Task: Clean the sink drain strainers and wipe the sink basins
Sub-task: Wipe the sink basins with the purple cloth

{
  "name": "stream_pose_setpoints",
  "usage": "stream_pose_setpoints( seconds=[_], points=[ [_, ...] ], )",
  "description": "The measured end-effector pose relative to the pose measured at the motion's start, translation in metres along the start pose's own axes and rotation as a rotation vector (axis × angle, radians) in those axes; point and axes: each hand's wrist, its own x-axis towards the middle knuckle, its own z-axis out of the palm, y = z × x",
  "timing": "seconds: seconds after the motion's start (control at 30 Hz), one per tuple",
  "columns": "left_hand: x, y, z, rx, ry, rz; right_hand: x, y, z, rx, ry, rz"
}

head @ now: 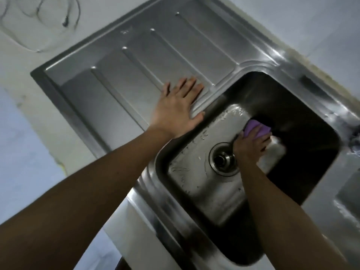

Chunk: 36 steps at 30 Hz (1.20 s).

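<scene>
Purple cloth (257, 128) – under right hand (250, 146), in basin (204, 184)

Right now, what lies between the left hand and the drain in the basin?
In the head view, only the basin's rim and a bare, wet stretch of its floor separate the left hand from the drain. Nothing else lies there.
</scene>
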Motion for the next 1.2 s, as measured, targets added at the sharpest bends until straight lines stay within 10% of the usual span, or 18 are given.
stream_pose_setpoints(
  seconds=[0.5, 0.67, 0.9, 1.2],
  points=[
    [0.000, 0.001, 0.001, 0.029, -0.017, 0.006, -0.133, -0.028, 0.058, -0.322, -0.335, -0.537],
    [-0.001, 0.002, 0.000, 0.034, -0.015, 0.004, -0.144, 0.023, 0.037, -0.620, -0.582, -1.042],
    [-0.001, 0.001, -0.001, 0.031, -0.026, 0.007, -0.085, 0.078, 0.008, -1.007, -0.513, -1.679],
    [0.000, -0.001, 0.002, 0.037, -0.022, 0.009, -0.106, -0.004, 0.045, -0.445, -0.282, -0.865]
  ],
)
